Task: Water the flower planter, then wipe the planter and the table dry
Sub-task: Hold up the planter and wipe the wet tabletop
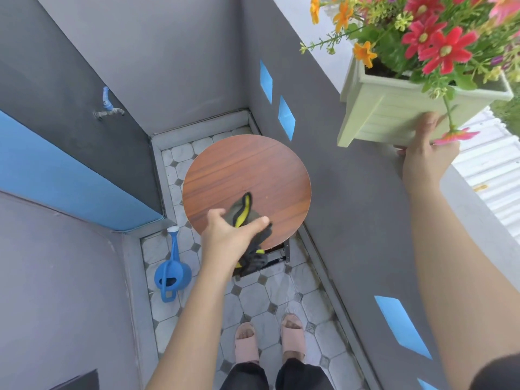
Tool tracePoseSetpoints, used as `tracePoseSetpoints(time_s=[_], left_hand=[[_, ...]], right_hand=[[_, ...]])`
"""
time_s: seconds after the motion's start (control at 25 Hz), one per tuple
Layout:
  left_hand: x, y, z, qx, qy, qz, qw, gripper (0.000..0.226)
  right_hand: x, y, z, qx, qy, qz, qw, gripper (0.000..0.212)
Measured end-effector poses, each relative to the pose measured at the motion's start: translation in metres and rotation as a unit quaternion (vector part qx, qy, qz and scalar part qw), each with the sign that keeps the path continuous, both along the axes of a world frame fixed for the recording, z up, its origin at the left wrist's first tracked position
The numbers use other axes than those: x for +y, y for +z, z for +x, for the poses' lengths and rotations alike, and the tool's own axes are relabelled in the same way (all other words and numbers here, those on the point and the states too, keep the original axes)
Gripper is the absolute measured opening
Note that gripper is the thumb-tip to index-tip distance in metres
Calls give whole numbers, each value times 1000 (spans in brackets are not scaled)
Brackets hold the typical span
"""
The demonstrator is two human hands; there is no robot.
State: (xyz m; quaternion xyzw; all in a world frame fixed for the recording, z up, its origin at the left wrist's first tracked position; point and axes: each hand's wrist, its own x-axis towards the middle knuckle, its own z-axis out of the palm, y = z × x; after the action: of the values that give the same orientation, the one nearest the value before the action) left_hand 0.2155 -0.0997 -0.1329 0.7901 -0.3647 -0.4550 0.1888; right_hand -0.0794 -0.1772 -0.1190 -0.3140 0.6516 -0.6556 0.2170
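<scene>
A pale green planter (pixel 394 114) full of red, pink and orange flowers is at the upper right, above the grey wall's ledge. My right hand (pixel 427 153) grips its near lower edge from beneath. Over the near edge of the round brown wooden table (pixel 253 170), my left hand (pixel 228 237) holds a dark grey and yellow cloth (pixel 247 220). Part of the cloth dangles below the hand. A blue watering can (pixel 171 271) stands on the tiled floor left of the table.
A blue tap (pixel 108 106) sticks out of the left wall. Grey walls close in on both sides of the narrow tiled floor (pixel 267 299). My feet in pink slippers (pixel 270 339) stand near the table.
</scene>
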Motion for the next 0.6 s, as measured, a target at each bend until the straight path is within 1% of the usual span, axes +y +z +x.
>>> tracePoseSetpoints(time_s=[0.04, 0.08, 0.12, 0.16, 0.2, 0.24, 0.28, 0.32, 0.4, 0.44, 0.48, 0.52, 0.56, 0.6], left_hand=[[-9, -1, -12, 87, 16, 3, 996, 70], [-19, -7, -22, 171, 42, 6, 984, 62], [-30, -15, -33, 234, 63, 9, 970, 58], [-38, -25, -41, 260, 62, 12, 963, 54], [-45, -35, -47, 239, 31, 9, 970, 50], [-49, -45, -52, 166, -30, 3, 986, 45], [-50, -54, -55, 59, -109, -3, 992, 42], [-49, -62, -56, -50, -174, -14, 983, 42], [-45, -69, -56, -235, -239, -62, 940, 44], [-42, -71, -57, -304, -257, -102, 912, 45], [-39, -71, -58, -345, -279, -144, 884, 46], [-36, -71, -59, -358, -303, -178, 865, 47], [-33, -73, -60, -348, -327, -191, 858, 47], [-32, -74, -60, -328, -339, -186, 862, 47]], right_hand=[[-1, -1, 0, -3, -2, 1, 1000, 55], [-1, -1, 1, -4, -2, -4, 1000, 55], [-1, -1, 2, -3, 1, -10, 1000, 53], [-2, -2, 2, 0, -2, -10, 1000, 52], [-3, -3, 1, 2, -7, -11, 1000, 50], [-4, -5, -1, 4, -9, -11, 1000, 49], [-5, -5, -2, 6, -8, -13, 1000, 48], [-6, -6, -3, 6, -8, -13, 1000, 49], [-8, -11, -6, 8, -7, -17, 1000, 50], [-9, -12, -7, 10, -6, -21, 1000, 48], [-9, -14, -7, 12, -8, -23, 1000, 44], [-10, -15, -7, 13, -11, -24, 1000, 40], [-12, -17, -7, 14, -13, -23, 1000, 38], [-12, -17, -7, 15, -13, -22, 1000, 37]])
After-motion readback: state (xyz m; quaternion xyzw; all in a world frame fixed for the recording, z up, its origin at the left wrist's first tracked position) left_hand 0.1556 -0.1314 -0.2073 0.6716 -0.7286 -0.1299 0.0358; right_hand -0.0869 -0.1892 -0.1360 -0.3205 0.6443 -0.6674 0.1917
